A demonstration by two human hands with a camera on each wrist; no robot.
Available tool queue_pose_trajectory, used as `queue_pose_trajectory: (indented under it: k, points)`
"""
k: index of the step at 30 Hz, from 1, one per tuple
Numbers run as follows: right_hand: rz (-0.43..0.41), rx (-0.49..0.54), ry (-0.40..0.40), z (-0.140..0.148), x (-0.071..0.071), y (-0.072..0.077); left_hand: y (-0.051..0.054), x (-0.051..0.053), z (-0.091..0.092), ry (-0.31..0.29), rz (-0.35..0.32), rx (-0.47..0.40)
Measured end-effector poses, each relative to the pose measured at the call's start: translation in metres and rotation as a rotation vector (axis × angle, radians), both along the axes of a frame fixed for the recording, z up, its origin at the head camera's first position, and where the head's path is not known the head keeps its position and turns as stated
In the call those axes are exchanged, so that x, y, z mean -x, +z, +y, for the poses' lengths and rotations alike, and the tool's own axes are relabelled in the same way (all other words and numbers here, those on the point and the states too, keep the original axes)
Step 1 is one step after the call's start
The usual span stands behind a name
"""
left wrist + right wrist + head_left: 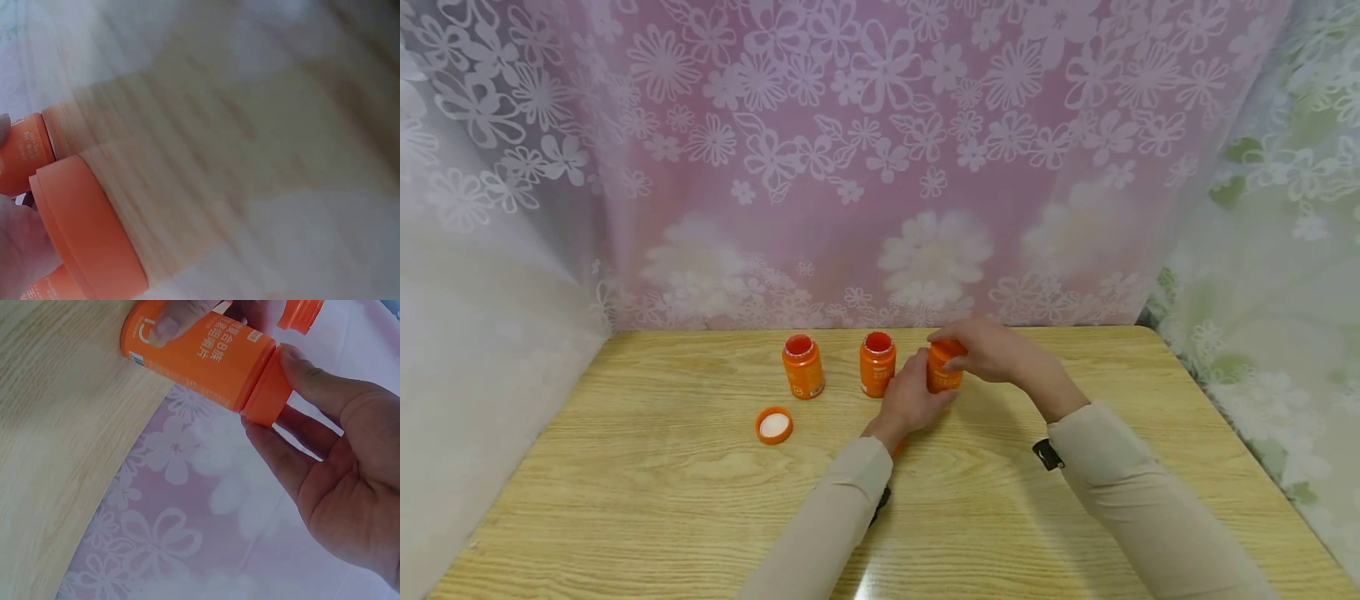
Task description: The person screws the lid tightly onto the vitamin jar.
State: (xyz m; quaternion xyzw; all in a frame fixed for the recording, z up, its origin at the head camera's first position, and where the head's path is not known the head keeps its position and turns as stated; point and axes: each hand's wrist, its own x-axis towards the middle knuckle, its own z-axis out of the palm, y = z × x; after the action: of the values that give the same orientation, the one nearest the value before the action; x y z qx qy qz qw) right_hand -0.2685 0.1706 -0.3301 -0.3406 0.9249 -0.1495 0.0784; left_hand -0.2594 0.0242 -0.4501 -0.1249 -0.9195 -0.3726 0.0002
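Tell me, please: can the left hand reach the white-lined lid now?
Probably yes: in the head view, nothing stands between the left hand and the white-lined lid. It would first need to release the bottle it holds.

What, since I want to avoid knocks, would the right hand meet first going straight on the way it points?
The right hand pinches the orange cap, so that comes first. Beyond it probably lies the bottle that the left hand grips, though exact depth is unclear.

Cream sleeves (1138, 492) and black, possibly strap-like, wrist pieces (1047, 455)
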Motion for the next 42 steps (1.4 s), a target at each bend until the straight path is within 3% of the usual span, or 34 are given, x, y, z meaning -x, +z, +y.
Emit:
queue_pose_trajectory:
  k: [12, 20, 27, 42]
  points:
    - [0.07, 0.006, -0.065, -0.009, -0.008, -0.004, 0.001, -0.003, 0.003, 0.04, 0.056, -0.009]
    - [0.098, 0.023, -0.164, -0.016, -0.015, -0.009, 0.001, -0.004, 0.004, 0.052, 0.04, 0.009]
    - [0.142, 0.008, -0.193, -0.022, -0.018, -0.012, 0.002, -0.003, 0.005, 0.065, 0.032, 0.012]
    - [0.146, 0.044, -0.27, -0.026, -0.023, -0.016, -0.001, -0.005, 0.009, 0.091, 0.075, 0.044]
